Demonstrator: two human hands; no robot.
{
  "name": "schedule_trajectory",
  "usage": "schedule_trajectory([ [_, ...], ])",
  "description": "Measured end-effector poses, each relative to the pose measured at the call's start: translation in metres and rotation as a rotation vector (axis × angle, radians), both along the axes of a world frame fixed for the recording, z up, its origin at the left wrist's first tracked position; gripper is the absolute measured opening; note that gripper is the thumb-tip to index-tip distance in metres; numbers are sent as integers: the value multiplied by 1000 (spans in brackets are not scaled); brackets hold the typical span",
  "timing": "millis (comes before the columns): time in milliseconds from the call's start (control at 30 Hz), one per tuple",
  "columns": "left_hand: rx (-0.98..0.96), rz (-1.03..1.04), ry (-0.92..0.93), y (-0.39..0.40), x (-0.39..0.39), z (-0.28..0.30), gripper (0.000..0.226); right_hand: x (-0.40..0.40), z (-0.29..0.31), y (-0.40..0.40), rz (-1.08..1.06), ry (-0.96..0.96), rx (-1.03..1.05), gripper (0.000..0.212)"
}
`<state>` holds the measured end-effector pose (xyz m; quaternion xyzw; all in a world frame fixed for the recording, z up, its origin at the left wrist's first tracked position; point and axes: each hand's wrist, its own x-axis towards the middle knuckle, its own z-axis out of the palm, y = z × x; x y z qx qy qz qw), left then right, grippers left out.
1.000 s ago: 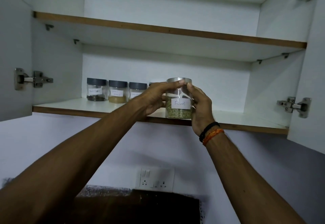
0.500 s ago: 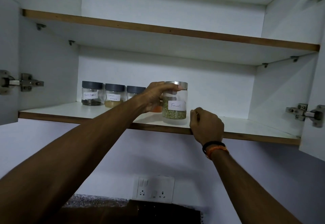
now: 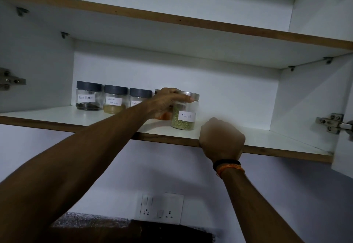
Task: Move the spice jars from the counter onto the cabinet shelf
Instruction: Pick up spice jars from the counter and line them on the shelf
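Nearest the camera, the right hand [image 3: 221, 139] is hanging at the front edge of the lower shelf [image 3: 267, 143], fingers curled into a loose fist and grasping nothing that shows; whether the knuckles are touching the edge cannot be told.

Just beyond it, the left hand [image 3: 168, 101] is reaching in over the shelf, its fingers wrapping the steel lid and upper part of the fennel jar [image 3: 184, 117]. The jar is standing upright on the shelf, near the front and right of the others. It is clear, labelled "Fennel", and is holding greenish seeds to under half its height.

Behind the left hand a fourth jar [image 3: 164, 115] is mostly hidden; only an orange-red filling is showing at its base.

Further back, three grey-lidded jars are sitting in a row by the back wall. The pepper jar [image 3: 88, 97] is holding a low layer of dark bits, the masala jar [image 3: 115, 102] a tan powder, and the third jar [image 3: 139, 98] is partly covered by the forearm, its contents unclear.

So five jars are on the shelf, and this placement looks nearly done: the hand is only needing to let go. The counter is barely in view, so whether more jars are waiting cannot be told.
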<state>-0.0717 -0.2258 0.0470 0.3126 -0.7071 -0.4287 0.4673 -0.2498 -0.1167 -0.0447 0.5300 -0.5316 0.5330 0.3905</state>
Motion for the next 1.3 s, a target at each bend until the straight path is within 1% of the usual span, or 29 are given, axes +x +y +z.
schedule_trajectory([
  [67,-25,-8,-7,-1,-1,0,45,0,0,0,-2,3,-13,34],
  [133,-127,40,-50,-2,-2,3,48,0,0,0,-2,8,-19,34],
  [200,-309,129,-152,-3,0,11,46,-1,-1,-2,-5,11,-24,34],
  [300,-523,177,-351,-8,2,27,39,-1,-1,-2,3,13,-41,34],
  [400,-659,215,-542,-18,3,37,34,-1,-1,-2,5,15,-50,34],
  [467,-674,230,-581,-25,3,38,31,0,-2,-2,12,18,-53,33],
  [567,-710,280,-600,-37,-3,34,34,1,-1,-2,9,19,-73,34],
  [767,-767,361,-590,-53,-13,24,41,-1,-2,-3,25,16,-95,35],
  [1300,-775,413,-708,-52,-22,22,30,-2,-5,-6,11,10,-82,31],
])
